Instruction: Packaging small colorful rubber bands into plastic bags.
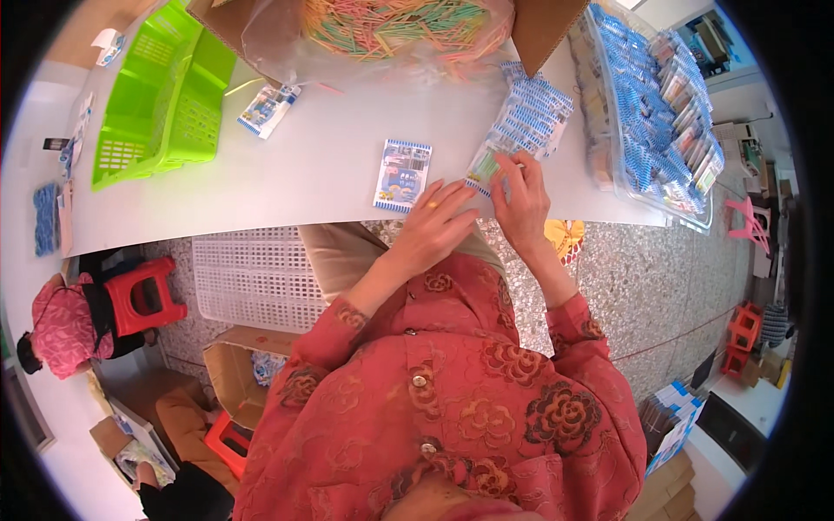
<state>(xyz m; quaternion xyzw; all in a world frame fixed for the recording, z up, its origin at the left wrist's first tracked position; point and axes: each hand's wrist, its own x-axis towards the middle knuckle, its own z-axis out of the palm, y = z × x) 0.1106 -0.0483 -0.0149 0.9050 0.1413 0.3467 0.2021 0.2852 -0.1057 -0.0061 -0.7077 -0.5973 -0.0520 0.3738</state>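
At the table's front edge, my left hand [434,230] lies with its fingers stretched out, beside a flat blue-and-white packet [403,175]. A yellow ring shows on one of its fingers. My right hand [523,204] has its thumb and fingers closed at the edge of another small packet [481,167], the nearest one in an overlapping row of packets [532,117]. That packet has a greenish strip on its face, and the fingers partly cover it.
An open cardboard box [549,35] lined with clear plastic holds many thin coloured sticks [395,30]. Left stands a green basket [187,130], with one packet [269,109] near it. A clear bin [615,165] full of packets stands right. Another person [69,326] sits near a red stool [143,295].
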